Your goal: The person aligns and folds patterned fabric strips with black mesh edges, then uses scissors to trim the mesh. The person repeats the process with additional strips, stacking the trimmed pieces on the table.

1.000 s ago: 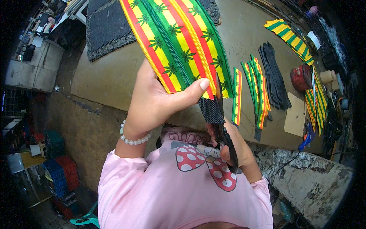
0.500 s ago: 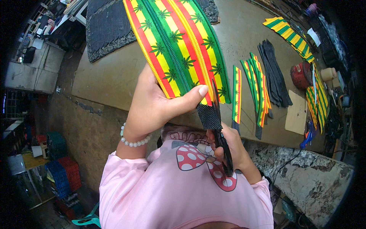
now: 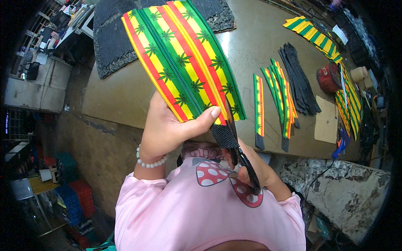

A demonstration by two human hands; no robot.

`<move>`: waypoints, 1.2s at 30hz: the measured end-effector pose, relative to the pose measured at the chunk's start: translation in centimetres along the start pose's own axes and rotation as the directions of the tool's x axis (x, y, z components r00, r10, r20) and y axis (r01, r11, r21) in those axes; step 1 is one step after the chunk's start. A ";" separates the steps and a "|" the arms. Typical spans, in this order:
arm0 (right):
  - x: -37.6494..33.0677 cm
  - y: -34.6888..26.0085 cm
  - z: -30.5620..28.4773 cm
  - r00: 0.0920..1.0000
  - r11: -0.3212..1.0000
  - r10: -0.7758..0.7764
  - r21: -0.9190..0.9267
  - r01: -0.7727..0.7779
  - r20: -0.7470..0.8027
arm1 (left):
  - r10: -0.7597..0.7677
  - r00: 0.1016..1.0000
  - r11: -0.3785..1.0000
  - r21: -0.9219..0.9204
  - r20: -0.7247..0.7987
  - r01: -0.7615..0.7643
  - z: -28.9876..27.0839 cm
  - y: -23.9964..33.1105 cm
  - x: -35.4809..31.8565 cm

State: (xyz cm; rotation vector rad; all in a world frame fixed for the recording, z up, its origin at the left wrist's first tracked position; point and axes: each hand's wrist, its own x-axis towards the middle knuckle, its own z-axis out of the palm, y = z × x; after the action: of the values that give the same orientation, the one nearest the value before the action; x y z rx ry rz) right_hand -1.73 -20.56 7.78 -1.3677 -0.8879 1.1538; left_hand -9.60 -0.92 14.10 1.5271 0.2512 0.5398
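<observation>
My left hand (image 3: 169,127) grips the near end of a wide striped fabric piece (image 3: 182,58) in red, yellow and green with leaf prints and a dark zipper down its middle; the thumb presses on its lower edge. A black mesh tab (image 3: 224,136) hangs from that end. My right hand (image 3: 255,169) holds black scissors (image 3: 240,154), whose blades run up along the fabric's right lower edge beside the mesh. The right hand's fingers are partly hidden behind the scissors.
On the brown worktable (image 3: 121,92) lie narrow striped strips (image 3: 276,94), black strips (image 3: 297,79), a red round tin (image 3: 328,77), a cardboard piece (image 3: 326,119) and more striped pieces (image 3: 312,31). Black mesh sheets (image 3: 111,42) lie at the far left. Crates (image 3: 71,196) stand below.
The scissors' blades have moved up along the fabric's edge near the mesh tab. The fabric has shifted slightly in my left hand.
</observation>
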 end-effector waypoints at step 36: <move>-0.4 -0.8 -0.8 0.999 0.988 0.038 -0.150 -0.035 0.017 | -0.021 0.999 1.000 -0.014 -0.027 0.020 -0.4 -0.9 0.4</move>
State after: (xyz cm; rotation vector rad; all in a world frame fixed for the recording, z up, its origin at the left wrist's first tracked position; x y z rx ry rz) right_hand -0.99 -21.05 8.59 -1.5019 -0.9840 1.1485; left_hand -9.30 -0.37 13.31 1.5030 0.2833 0.5451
